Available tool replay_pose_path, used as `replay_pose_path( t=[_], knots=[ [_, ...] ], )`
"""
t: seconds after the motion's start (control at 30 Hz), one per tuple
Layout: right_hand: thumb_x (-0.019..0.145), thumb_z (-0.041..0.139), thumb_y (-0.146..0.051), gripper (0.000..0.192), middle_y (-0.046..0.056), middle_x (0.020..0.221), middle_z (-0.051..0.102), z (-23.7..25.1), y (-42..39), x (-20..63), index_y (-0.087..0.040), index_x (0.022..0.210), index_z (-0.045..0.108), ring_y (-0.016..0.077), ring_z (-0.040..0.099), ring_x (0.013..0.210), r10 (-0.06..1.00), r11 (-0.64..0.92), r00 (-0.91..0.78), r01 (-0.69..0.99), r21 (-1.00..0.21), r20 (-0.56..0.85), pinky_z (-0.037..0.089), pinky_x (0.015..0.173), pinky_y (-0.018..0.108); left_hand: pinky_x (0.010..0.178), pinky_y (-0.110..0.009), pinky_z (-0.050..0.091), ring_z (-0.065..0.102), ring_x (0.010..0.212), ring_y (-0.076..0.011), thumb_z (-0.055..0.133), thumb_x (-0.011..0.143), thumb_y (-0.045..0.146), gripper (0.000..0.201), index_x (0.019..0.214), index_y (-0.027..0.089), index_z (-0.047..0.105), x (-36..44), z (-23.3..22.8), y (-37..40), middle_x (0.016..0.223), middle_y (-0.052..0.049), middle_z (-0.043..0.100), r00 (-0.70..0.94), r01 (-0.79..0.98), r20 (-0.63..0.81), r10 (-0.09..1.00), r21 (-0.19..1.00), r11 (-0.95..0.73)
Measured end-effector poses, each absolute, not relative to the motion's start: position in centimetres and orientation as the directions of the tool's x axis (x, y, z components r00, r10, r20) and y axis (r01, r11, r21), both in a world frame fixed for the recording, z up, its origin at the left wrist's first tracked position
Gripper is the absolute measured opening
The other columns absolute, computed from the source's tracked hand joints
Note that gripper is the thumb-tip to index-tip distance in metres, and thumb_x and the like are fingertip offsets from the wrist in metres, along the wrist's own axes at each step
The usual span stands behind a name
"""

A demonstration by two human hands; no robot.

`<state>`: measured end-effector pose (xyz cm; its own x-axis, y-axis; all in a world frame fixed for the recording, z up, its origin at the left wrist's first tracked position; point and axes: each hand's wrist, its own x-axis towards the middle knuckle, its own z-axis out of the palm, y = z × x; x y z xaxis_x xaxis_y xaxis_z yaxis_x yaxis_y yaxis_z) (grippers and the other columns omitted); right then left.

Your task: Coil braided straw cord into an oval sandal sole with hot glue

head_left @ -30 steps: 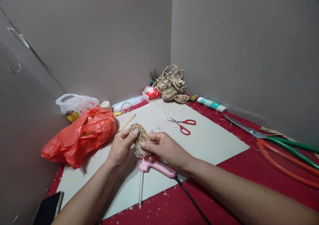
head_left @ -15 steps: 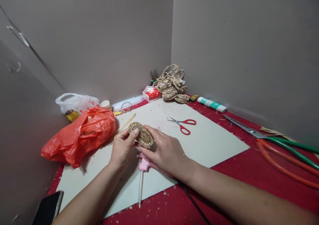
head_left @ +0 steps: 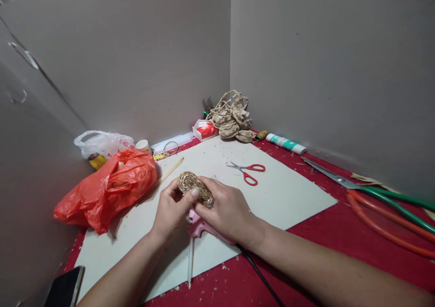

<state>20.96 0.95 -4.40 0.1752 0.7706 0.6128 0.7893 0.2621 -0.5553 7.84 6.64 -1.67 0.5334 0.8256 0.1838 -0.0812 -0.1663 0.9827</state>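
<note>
Both hands hold a small oval coil of braided straw above the white board. My left hand grips its near left edge with the thumb pressed on top. My right hand cups the coil's right side, fingers over its rim. Directly below the hands lies a pink glue gun with a clear glue stick sticking out toward me and a black cord running to the lower right.
Red-handled scissors lie on the board. An orange plastic bag and a wooden stick sit left. A pile of straw braid fills the corner. Large green-handled shears lie right. A phone rests bottom left.
The coil has been turned from edge-on to lying flatter, and both hands have closed in over it. My right hand has shifted left, covering more of the glue gun.
</note>
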Motion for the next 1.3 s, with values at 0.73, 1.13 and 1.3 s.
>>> replay_pose_path(
  t=[0.73, 1.13, 1.3],
  knots=[
    [0.071, 0.065, -0.024, 0.041, 0.006, 0.097, 0.072, -3.5, 0.3, 21.2, -0.018, 0.111, 0.061, 0.0229, 0.068, 0.086, 0.799, 0.352, 0.125, 0.696, -0.626, 0.588, 0.052, 0.075, 0.035, 0.079, -0.025, 0.049, 0.062, 0.085, -0.0143, 0.081, 0.063, 0.017, 0.050, 0.110, 0.022, 0.066, 6.3, -1.3, 9.2, 0.095, -0.003, 0.068, 0.781, -0.114, 0.058, 0.622, 0.992, 0.050],
    [0.073, 0.057, -0.017, 0.029, 0.007, 0.090, 0.070, -3.9, 0.3, 21.2, -0.015, 0.101, 0.062, 0.0208, 0.065, 0.080, 0.800, 0.355, 0.083, 0.733, -0.580, 0.595, 0.051, 0.071, 0.033, 0.074, -0.026, 0.049, 0.061, 0.078, -0.0163, 0.077, 0.068, 0.024, 0.043, 0.109, 0.017, 0.066, 6.8, -0.1, 8.0, 0.088, -0.005, 0.068, 0.709, 0.036, 0.105, 0.698, 0.982, -0.184],
    [0.078, 0.057, -0.021, 0.033, 0.010, 0.096, 0.070, -4.2, 0.5, 21.1, -0.013, 0.110, 0.058, 0.0223, 0.066, 0.086, 0.768, 0.347, 0.042, 0.811, -0.471, 0.639, 0.051, 0.075, 0.034, 0.071, -0.024, 0.049, 0.059, 0.074, -0.0147, 0.072, 0.073, 0.030, 0.026, 0.094, 0.015, 0.069, 7.4, -0.5, 7.0, 0.080, -0.003, 0.067, 0.531, 0.084, 0.163, 0.832, 0.966, -0.243]
  ],
)
